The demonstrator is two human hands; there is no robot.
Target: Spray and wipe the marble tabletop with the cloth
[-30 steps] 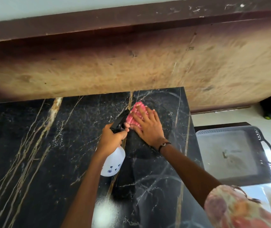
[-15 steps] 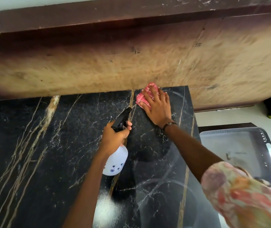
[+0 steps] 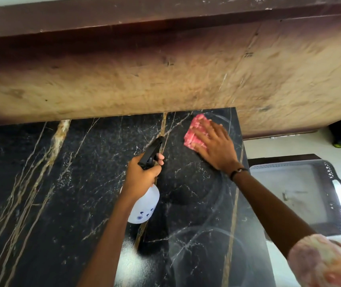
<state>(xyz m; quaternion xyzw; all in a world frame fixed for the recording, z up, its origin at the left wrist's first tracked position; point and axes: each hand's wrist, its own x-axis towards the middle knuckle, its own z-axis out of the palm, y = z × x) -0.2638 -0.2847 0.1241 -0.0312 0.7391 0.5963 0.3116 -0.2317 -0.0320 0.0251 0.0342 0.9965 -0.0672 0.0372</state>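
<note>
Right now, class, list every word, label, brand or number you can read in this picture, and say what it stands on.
None can be read.
spray bottle: small dark blue marks on its white body, too blurred to tell if they are letters or a pattern.
wooden panel: a small dark mark, unreadable.

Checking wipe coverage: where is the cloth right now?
In the head view the pink cloth lies flat under the right hand at the far right corner of the marble tabletop, right of the spray bottle.
</note>
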